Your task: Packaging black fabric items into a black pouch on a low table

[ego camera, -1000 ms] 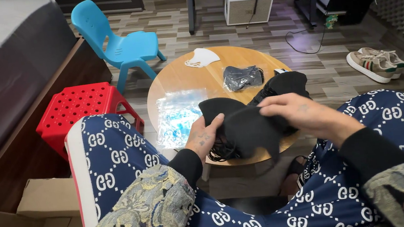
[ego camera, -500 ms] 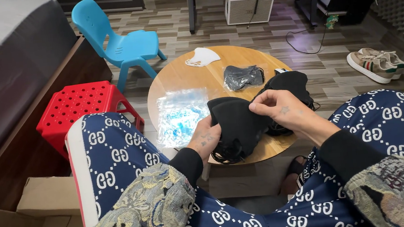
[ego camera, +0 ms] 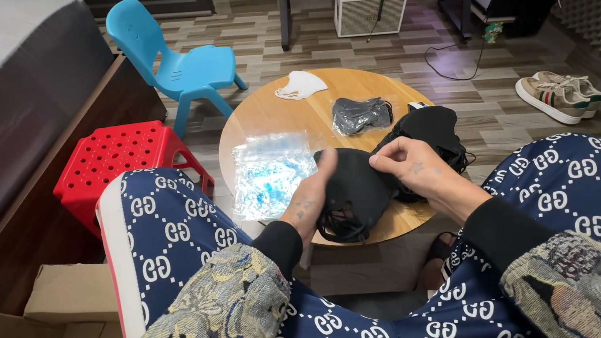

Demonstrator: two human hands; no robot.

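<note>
Your one camera sits on your head, looking down and forward past your knees at the round table (ego camera: pixel 273 113), close to your hands, floor beyond.

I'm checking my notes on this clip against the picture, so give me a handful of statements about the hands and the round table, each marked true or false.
1. Both hands hold the black face mask. True: the left hand and the right hand grip it over the round wooden table.
2. The clear plastic bag lies on the floor. False: it lies on the table, left of the hands.
3. A white mask lies at the table's far edge. True.
4. The red stool stands right of the table. False: it stands to the left.
5. A pile of black masks sits behind the right hand. True.
</note>
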